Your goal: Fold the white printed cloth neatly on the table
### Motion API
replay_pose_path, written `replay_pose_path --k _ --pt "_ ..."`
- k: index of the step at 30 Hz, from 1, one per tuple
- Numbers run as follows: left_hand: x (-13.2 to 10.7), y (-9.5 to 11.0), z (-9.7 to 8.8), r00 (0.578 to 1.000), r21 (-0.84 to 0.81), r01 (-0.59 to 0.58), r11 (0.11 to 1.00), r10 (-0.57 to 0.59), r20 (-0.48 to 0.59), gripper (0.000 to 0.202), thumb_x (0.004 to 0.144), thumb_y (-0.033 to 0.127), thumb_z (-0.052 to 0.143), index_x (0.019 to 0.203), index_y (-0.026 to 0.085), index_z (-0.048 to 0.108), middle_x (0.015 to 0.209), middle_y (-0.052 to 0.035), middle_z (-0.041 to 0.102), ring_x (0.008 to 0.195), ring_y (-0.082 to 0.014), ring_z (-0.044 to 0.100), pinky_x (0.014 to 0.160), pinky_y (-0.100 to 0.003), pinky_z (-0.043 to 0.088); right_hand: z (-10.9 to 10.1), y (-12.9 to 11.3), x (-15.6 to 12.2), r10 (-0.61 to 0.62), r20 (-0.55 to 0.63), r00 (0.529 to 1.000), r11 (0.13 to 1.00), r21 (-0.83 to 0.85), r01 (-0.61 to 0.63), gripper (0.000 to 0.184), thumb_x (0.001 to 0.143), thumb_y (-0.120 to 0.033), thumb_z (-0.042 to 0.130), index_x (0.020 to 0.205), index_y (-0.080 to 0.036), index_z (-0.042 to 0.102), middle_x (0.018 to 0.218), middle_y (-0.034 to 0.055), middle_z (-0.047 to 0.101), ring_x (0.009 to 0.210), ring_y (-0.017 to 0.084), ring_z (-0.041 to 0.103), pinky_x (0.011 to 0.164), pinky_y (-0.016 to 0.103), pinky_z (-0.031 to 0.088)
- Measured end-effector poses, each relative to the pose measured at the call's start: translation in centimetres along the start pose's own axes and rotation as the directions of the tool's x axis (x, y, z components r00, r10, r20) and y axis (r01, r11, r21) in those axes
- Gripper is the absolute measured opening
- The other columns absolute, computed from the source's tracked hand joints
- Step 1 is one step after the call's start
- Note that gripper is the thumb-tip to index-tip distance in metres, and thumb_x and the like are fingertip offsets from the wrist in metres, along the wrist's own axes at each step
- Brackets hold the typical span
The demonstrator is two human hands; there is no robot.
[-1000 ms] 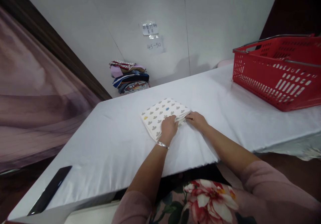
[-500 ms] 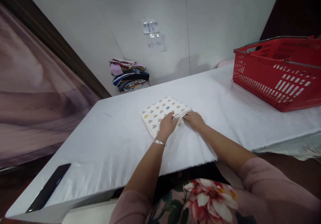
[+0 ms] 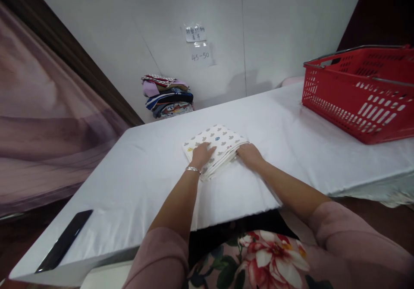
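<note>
A folded white cloth (image 3: 223,139) with grey, blue, yellow and red motifs lies on the white-covered table in front of me. On its left part rests my left hand (image 3: 203,154), palm down, thumb apart from the fingers. My right hand (image 3: 250,156) is at the right corner of the cloth, with its fingers tucked in at the layered edge and partly hidden there. Several layers show along the near right edge.
A red plastic basket (image 3: 352,103) with metal handles stands at the right. Folded clothes (image 3: 168,97) are stacked beyond the table's back edge, below paper labels (image 3: 200,56) on the wall. A dark flat object (image 3: 64,241) lies at the table's left front corner.
My left hand has let go of the cloth's near right edge and moved left onto its top. The edge now lies flatter. My right hand has stayed at the right corner.
</note>
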State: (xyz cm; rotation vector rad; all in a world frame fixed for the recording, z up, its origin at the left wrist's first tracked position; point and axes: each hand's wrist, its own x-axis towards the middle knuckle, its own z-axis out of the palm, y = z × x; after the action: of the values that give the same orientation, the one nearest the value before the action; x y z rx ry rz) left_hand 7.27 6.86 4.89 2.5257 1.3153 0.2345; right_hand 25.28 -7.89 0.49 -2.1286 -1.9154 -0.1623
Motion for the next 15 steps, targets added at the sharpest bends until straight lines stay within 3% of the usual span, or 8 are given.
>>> replay_pose_path --k 8,15 --pt "0.1 0.0 0.9 1.000 0.062 -0.016 0.998 0.016 -0.003 0.047 0.090 0.048 0.043 0.124 0.018 0.053 0.129 -0.0114 0.058 0.119 -0.0252 0.052 0.101 -0.036 0.035 0.1 1.3 -1.4 -0.054 0.056 0.997 0.998 0.012 0.054 0.021 0.091 -0.020 0.046 0.089 -0.018 0.067 0.091 0.0082 0.068 0.092 0.021 0.056 0.073 0.030 0.030" --pt "0.0 -0.4 1.0 0.998 0.022 -0.063 0.998 0.064 -0.011 0.044 0.090 0.046 0.044 0.123 0.018 0.053 0.131 -0.0098 0.056 0.121 -0.0228 0.050 0.103 -0.036 0.033 0.1 0.9 -1.4 -0.057 0.017 0.998 0.998 0.034 0.057 0.024 0.093 -0.023 0.045 0.092 -0.020 0.069 0.094 0.0074 0.068 0.092 0.020 0.057 0.075 0.030 0.032"
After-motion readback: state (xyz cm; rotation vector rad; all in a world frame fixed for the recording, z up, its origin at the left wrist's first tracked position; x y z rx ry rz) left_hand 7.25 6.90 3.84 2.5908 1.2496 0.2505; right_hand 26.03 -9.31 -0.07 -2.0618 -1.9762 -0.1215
